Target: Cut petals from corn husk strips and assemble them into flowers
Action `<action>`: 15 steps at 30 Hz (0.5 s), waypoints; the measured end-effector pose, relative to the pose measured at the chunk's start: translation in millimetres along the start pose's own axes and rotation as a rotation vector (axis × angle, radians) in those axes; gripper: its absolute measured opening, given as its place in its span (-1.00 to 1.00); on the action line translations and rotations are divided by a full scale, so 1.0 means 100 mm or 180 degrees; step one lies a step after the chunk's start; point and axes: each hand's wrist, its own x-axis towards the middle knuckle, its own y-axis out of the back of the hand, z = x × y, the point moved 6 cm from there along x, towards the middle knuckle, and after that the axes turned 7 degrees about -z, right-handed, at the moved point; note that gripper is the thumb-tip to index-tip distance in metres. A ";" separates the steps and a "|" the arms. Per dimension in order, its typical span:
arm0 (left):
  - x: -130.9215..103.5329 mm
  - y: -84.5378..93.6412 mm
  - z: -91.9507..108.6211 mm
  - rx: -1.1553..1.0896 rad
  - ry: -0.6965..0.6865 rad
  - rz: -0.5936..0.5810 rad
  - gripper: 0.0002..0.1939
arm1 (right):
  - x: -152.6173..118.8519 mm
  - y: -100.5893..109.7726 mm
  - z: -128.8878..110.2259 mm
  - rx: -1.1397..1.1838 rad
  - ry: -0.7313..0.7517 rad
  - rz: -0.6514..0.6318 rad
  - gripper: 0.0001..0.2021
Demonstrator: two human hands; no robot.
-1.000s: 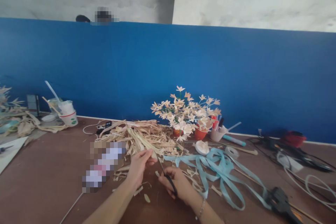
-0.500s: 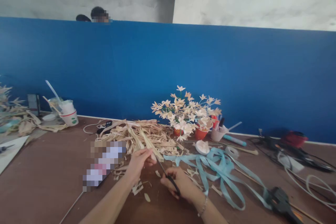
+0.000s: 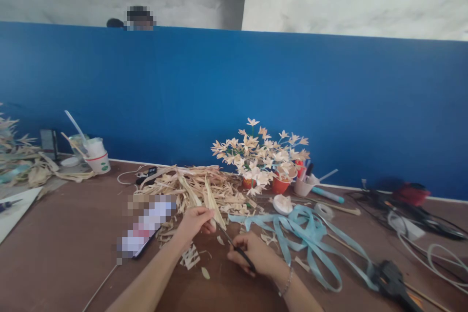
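My left hand pinches a pale dried husk strip that points up and away from me. A pair of black-handled scissors is in my right hand. Their blades slant up and left to the strip's lower end, by my left fingertips. Whether the blades are apart or touch the strip, I cannot tell. Beyond both hands lies a loose heap of dried husks. Small cut scraps lie on the brown table below my left hand.
Flowers made of pale husk stand in red cups at the back. Light blue ribbon sprawls to the right, near a black glue gun. At left lies a phone with a cable. A blue partition rises behind; a person's head shows above it.
My right hand with the scissors has shifted slightly right. The husk strip in my left hand has swung a little more upright.
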 end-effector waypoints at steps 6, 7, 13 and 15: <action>0.02 -0.02 -0.01 0.0236 0.0011 -0.0171 -0.66 | 0.00 0.01 0.02 -0.0100 -0.0049 -0.0051 -0.85; 0.02 -0.01 -0.01 0.0313 -0.0011 -0.0178 -0.66 | 0.00 0.01 0.02 -0.0117 -0.0065 -0.0048 -0.85; 0.06 0.10 0.04 0.0533 -0.0397 0.0172 -0.66 | 0.00 -0.01 0.05 0.0050 -0.0159 -0.0207 -0.80; 0.07 0.15 0.03 0.0566 -0.0408 0.0349 -0.66 | 0.00 -0.04 0.05 0.0142 -0.0184 -0.0294 -0.78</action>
